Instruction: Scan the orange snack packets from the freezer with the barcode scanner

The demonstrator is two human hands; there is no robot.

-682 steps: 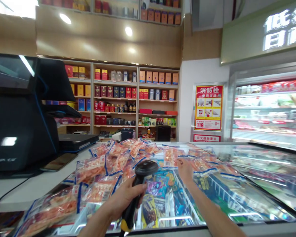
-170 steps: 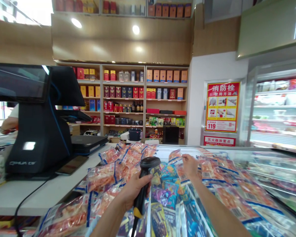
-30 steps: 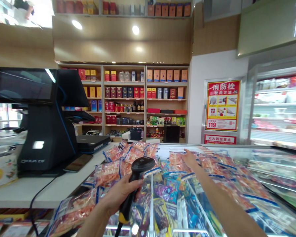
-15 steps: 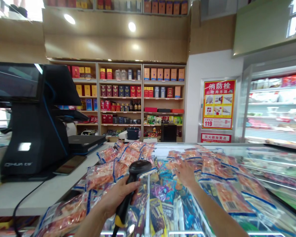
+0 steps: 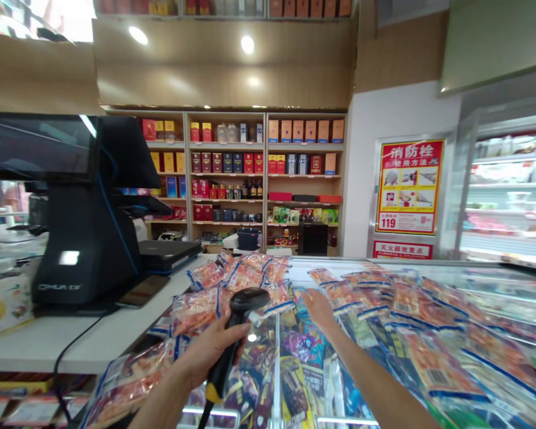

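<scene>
Right hand (image 5: 319, 311) has shifted left; can't tell its grip. Pack (image 5: 277, 296) lies between it and scanner (image 5: 249, 300), gripped in left hand (image 5: 213, 347).

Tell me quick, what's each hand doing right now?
Left hand: closed around the black scanner.
Right hand: can't tell whether it's open, closed or holding anything.

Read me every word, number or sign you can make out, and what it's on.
"消防栓 使用方法": red fire-hydrant poster
"119": same poster
"灭火器放置点": red sign below
"QIHUA", then blurred characters: point-of-sale terminal
Too small or blurred: poster's fine print, blue-edged packets, freezer wrappers, shelved boxes.
</scene>
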